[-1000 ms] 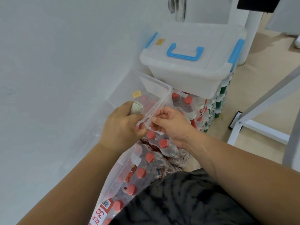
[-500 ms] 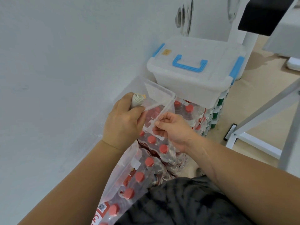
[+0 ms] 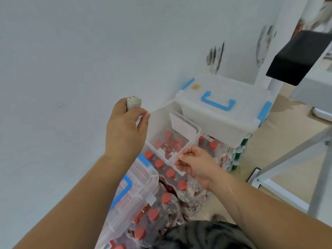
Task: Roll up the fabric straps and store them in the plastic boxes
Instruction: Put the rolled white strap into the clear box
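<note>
Your left hand (image 3: 124,130) has its fingers curled tight round the soft, pale rolled strap (image 3: 134,102), spiral end up, just beside the far rim of a thin clear plastic box (image 3: 190,146). Your right hand (image 3: 195,164) pinches that box's near corner. Beneath lie shrink-wrapped red-capped bottles (image 3: 166,198) carrying a frosted lidded box (image 3: 224,121) and a second lidded box (image 3: 133,191), both blue-handled, against a white wall (image 3: 71,69) on a beige floor (image 3: 287,141).

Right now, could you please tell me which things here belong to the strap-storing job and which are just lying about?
For the job: rolled beige fabric strap; open clear plastic box; white lidded plastic box with blue handle.
Lying about: shrink-wrapped red-capped bottles; black block; white metal frame.
</note>
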Motion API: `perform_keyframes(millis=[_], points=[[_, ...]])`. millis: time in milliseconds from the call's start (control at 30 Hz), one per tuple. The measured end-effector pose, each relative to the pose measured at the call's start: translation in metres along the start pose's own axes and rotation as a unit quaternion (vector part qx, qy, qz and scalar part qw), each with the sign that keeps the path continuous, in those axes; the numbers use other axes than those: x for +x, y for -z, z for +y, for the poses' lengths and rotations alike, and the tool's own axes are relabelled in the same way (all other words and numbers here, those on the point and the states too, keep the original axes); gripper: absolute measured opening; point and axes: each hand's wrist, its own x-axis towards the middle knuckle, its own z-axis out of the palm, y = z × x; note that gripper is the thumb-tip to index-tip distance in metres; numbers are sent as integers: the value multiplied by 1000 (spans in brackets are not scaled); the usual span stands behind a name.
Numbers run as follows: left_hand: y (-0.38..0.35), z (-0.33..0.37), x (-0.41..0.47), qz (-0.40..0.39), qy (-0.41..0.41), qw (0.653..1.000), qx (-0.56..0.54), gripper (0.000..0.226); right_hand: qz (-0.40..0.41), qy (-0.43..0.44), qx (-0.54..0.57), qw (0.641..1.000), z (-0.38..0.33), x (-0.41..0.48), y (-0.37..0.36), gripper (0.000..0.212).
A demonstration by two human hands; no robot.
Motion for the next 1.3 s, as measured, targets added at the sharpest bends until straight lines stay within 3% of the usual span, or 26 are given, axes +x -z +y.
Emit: perform_keyframes(millis=[133, 333, 467, 633, 833, 1033, 1167, 1300], points=[[2, -2, 9, -1, -75, 994, 82, 23, 6, -4, -12, 1000, -6, -4, -3, 7], [8, -3, 17, 5, -97, 989, 113, 19, 36, 0, -70, 997, -8, -6, 0, 6], [15, -5, 17, 36, -96, 988, 113, 20, 122, 71, -214, 967, -6, -9, 4, 63], [30, -7, 18, 78, -91, 986, 117, 22, 179, 213, -258, 925, -18, -21, -7, 79], [59, -4, 12, 139, -32, 987, 73, 21, 137, 317, -304, 888, -58, -26, -32, 58], [93, -30, -32, 130, 134, 980, 71, 17, 118, 267, -311, 904, -60, -15, -47, 20], [108, -51, -73, 78, 215, 970, 79, 14, 81, 244, -367, 894, -42, -7, -58, 15], [119, -70, -108, -43, 257, 958, 117, 17, 57, 229, -433, 870, -38, 0, -71, 17]])
